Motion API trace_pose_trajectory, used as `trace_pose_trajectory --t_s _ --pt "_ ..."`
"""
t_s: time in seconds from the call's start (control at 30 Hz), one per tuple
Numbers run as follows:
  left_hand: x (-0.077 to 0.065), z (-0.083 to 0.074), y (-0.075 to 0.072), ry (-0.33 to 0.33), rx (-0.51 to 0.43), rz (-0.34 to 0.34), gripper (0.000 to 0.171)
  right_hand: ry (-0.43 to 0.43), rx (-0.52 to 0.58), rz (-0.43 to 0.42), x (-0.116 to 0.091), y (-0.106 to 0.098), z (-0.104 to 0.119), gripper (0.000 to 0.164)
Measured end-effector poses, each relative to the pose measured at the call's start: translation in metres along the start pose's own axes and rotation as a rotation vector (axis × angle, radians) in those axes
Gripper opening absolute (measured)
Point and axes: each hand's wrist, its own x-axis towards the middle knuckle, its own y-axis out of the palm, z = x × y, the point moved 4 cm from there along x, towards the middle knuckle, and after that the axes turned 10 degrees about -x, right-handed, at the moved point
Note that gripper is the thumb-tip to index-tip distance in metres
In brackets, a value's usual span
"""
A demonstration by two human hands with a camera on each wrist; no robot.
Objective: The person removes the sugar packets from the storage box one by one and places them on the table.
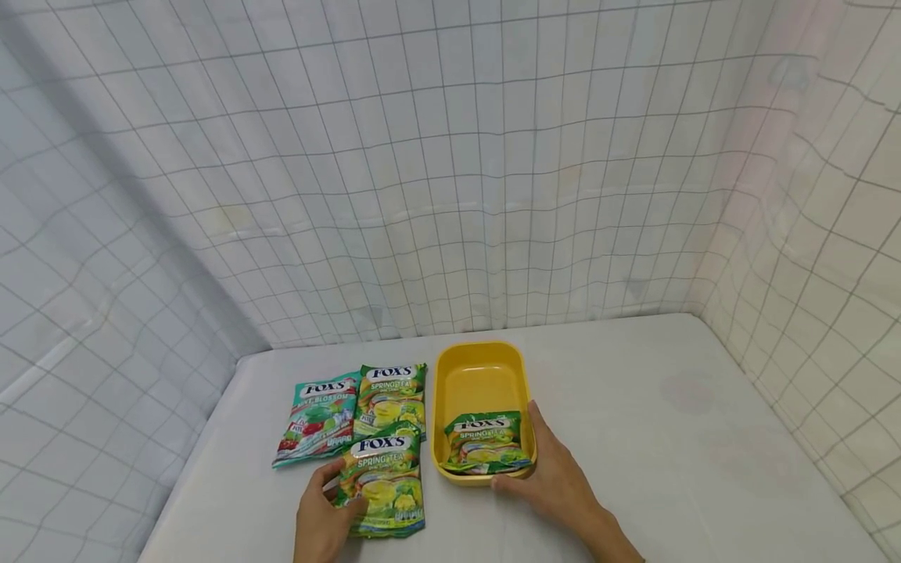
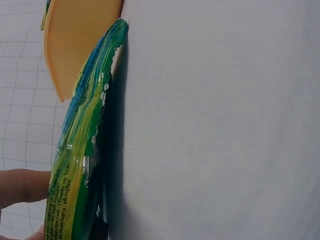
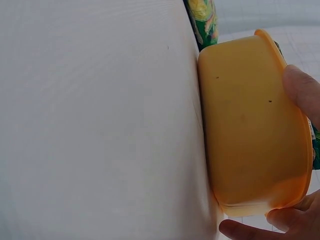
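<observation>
My left hand (image 1: pixel 325 510) grips the nearest green candy bag (image 1: pixel 383 485), labelled Fox's Spring Tea, by its left side, thumb on its front. In the left wrist view this bag (image 2: pixel 82 145) appears edge-on, close over the table. My right hand (image 1: pixel 559 477) holds the yellow tub (image 1: pixel 481 356) at its near right corner. The right wrist view shows the thumb on the rim of the tub (image 3: pixel 250 130) and other fingers near its base. Inside the tub's near end lies another Spring Tea bag (image 1: pixel 487 446).
Behind the held bag lie a third Spring Tea bag (image 1: pixel 391 399) and a teal Fox's candy bag (image 1: pixel 320 418), side by side left of the tub. All rest on a white-covered table (image 1: pixel 647 422). Grid-patterned curtains (image 1: pixel 450 172) stand at the back and both sides.
</observation>
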Motion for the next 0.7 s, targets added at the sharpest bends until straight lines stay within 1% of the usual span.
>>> trace_pose_trajectory --t_s 0.13,0.3,0.33,0.4,0.57,0.63,0.7 --pt "0.000 -0.002 -0.004 -0.004 -0.016 -0.031 0.062 -0.002 0.006 0.002 0.000 0.000 0.000 0.136" --pt "0.001 -0.008 -0.008 -0.022 -0.080 -0.031 0.064 -0.003 0.010 0.000 0.000 0.000 0.000 0.136" --pt "0.002 -0.009 -0.008 -0.022 -0.094 -0.019 0.064 -0.004 0.010 0.000 -0.001 0.000 0.000 0.136" --pt "0.002 -0.013 -0.009 -0.021 -0.099 -0.029 0.064 -0.008 0.011 -0.003 -0.001 0.000 0.000 0.136" --pt "0.002 -0.026 -0.010 0.020 -0.092 -0.051 0.059 -0.015 0.010 -0.007 -0.001 0.001 -0.001 0.136" --pt "0.001 -0.031 -0.009 0.038 -0.113 -0.040 0.057 -0.015 0.011 -0.008 0.000 0.001 -0.001 0.136" --pt "-0.001 -0.036 -0.008 0.059 -0.142 -0.017 0.055 -0.013 0.009 -0.007 0.000 0.001 -0.002 0.136"
